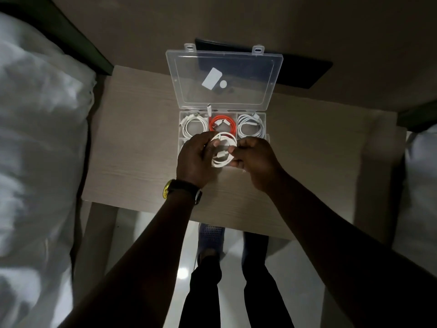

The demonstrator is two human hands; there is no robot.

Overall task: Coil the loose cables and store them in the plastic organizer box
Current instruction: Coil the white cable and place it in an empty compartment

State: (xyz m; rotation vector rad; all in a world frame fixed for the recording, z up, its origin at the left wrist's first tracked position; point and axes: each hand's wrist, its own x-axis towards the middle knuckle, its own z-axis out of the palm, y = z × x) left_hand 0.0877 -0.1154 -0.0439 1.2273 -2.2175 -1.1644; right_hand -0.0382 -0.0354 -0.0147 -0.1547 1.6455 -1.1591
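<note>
A clear plastic organizer box (265,125) stands open on a small wooden table (132,147), its lid (276,74) tilted back. The far row of compartments holds a coiled white cable (193,125) on the left, an orange coil (222,125) in the middle and another white coil (251,126) on the right. My left hand (194,159) and my right hand (256,159) together pinch a coiled white cable (223,150) just above the box's near row. My hands hide most of that near row.
White bedding (40,150) lies along the left, and more pale bedding (421,185) at the right edge. A dark flat object (305,69) lies behind the box lid. My legs and a shoe (210,237) show below the table's near edge.
</note>
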